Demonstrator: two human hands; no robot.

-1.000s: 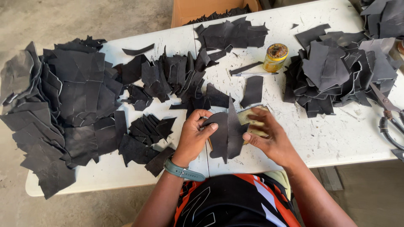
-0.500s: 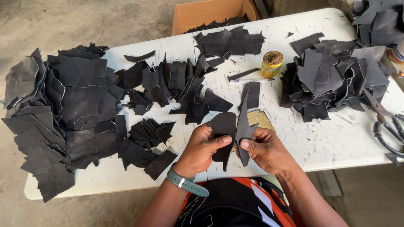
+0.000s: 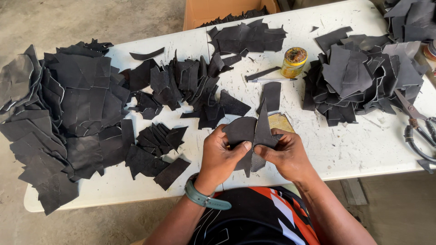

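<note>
Left hand (image 3: pixel 221 156): fingers curled, thumb pinching the black curved leather pieces (image 3: pixel 251 136).
Right hand (image 3: pixel 285 154): clenched on the same pieces.
Pieces: matte, thin, pointed, held above the white table (image 3: pixel 363 145) near its front edge.
Change: pieces now pressed together, overlapping, no longer apart.

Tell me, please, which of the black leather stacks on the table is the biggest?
The stack at the table's left end: it sprawls over the table edge, far wider than the heap on the right or the small middle clusters.
</note>
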